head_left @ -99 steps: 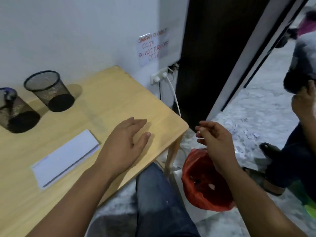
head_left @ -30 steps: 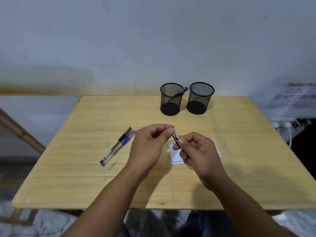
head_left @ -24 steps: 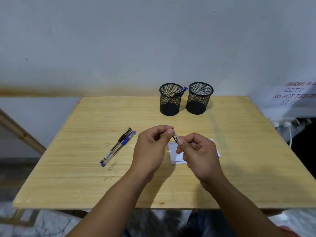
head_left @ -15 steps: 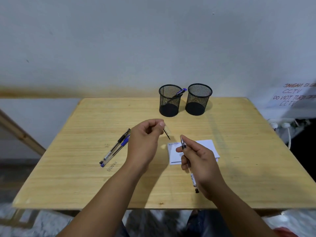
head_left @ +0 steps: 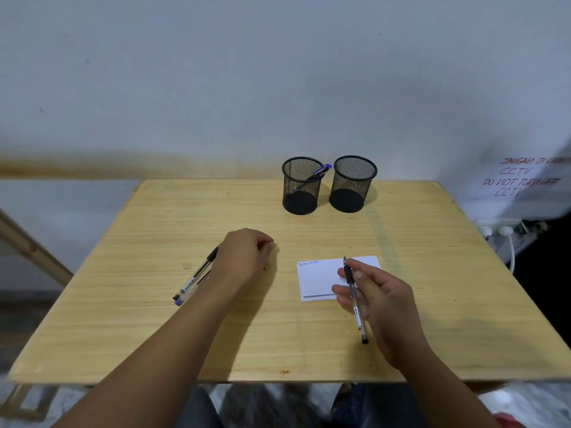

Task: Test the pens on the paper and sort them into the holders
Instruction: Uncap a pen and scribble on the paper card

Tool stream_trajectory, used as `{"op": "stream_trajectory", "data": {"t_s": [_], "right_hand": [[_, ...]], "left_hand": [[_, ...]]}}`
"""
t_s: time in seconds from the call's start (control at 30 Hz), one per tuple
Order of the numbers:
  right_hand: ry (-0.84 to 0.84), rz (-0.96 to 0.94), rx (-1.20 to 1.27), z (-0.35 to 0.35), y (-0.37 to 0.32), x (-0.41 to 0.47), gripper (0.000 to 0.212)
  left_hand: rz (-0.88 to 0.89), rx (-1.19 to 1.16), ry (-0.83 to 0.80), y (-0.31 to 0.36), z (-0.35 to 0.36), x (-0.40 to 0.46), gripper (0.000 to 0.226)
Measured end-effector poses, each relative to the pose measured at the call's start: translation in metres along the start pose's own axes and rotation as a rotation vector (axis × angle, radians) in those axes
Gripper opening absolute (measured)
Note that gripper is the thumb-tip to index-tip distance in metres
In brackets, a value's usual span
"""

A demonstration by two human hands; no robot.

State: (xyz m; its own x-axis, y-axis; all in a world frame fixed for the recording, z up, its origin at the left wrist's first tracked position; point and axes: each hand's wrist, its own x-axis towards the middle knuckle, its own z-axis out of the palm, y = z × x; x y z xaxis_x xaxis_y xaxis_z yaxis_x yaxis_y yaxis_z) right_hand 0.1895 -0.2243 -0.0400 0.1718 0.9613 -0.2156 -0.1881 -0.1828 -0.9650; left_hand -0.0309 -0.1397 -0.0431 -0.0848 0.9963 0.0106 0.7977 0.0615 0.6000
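While the right hand [head_left: 375, 293] pinches a clear-barrelled pen with a black grip [head_left: 354, 299], tip pointing up and away over the small white rectangular paper [head_left: 318, 279], the left hand [head_left: 247, 253] rests on the light wooden tabletop [head_left: 148, 319] curled into a loose fist; whether it holds anything cannot be told. Blue scribbles run along the paper's top left edge, too small to read. Just left of the left hand, two clear ballpoint pens [head_left: 194, 279] lie side by side, touching, one with a black cap and one with a blue end; the print on their barrels is illegible. At the far edge stand two black wire-mesh holders, close together: the left holder [head_left: 301, 185] has a blue-capped pen [head_left: 319, 171] leaning in it. The right holder [head_left: 352, 183] stands beside it. A white wall notice [head_left: 522, 180] in red handwriting reads partly "CCTV DO NOT TURN OFF CCTV".
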Motion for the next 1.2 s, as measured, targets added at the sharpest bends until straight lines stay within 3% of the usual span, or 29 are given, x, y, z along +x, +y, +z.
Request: {"op": "stream_trajectory", "data": {"t_s": [0.1,0.27,0.5,0.57,0.7,1.03,1.2], "right_hand": [[-0.075,0.0,0.079,-0.004,-0.002,0.004,0.03],[-0.041,-0.083,0.002,-0.003,0.0,0.014,0.038],[0.117,-0.233,-0.243,0.007,0.001,0.034,0.011],[0.141,-0.25,-0.34,0.011,0.001,0.042,0.015],[0.118,-0.207,-0.311,0.017,0.003,0.055,0.015],[0.086,-0.363,-0.702,0.018,0.01,0.064,0.009],[0.094,-0.365,-0.676,0.018,0.015,0.065,0.007]], "left_hand": [[0.18,0.112,0.075,0.005,0.006,-0.011,0.023],[0.388,0.129,0.02,0.012,0.036,-0.053,0.025],[0.405,0.284,-0.03,-0.001,0.058,-0.058,0.05],[0.389,0.304,-0.055,0.0,0.058,-0.058,0.055],[0.377,0.314,-0.096,-0.001,0.059,-0.058,0.061],[0.374,0.303,-0.111,0.002,0.055,-0.056,0.063],[0.369,0.294,-0.112,0.002,0.054,-0.056,0.063]]}}
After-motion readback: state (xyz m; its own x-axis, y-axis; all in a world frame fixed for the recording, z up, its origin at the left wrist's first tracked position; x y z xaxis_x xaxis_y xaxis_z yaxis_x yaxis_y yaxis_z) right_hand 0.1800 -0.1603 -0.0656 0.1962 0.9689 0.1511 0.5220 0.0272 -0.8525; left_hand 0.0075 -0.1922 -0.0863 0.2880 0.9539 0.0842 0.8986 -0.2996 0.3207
